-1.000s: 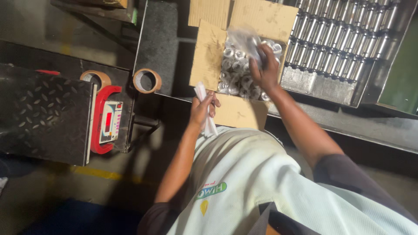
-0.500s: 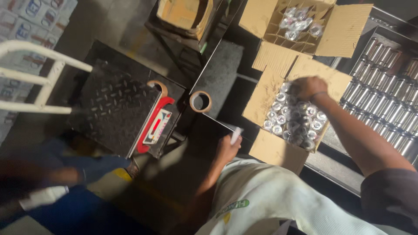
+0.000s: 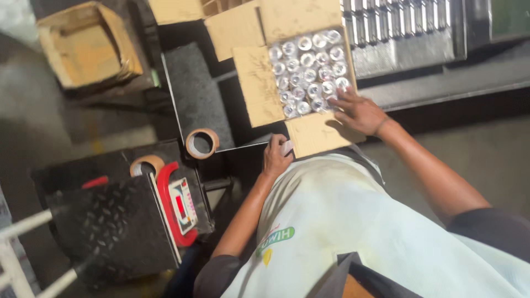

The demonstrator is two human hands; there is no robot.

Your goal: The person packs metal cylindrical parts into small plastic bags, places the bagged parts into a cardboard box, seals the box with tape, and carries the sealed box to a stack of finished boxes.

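An open cardboard box (image 3: 259,88) holds several shiny metal cylinders (image 3: 309,69) packed upright in rows. My right hand (image 3: 359,110) rests with spread fingers on the near right corner of the box, touching the nearest cylinders. My left hand (image 3: 276,154) is closed around a small white object (image 3: 286,147) just below the box's front flap. My pale shirt fills the lower right of the view.
A roll of brown tape (image 3: 201,143) lies left of my left hand, a second roll (image 3: 146,164) further left. A platform scale (image 3: 116,232) with a red display unit (image 3: 179,204) sits lower left. An empty carton (image 3: 88,47) is top left, a metal tray of cylinders (image 3: 403,27) top right.
The camera has swung, shifting the whole scene. My right hand has moved from the box's top to its near right corner. My left hand still holds the white object.
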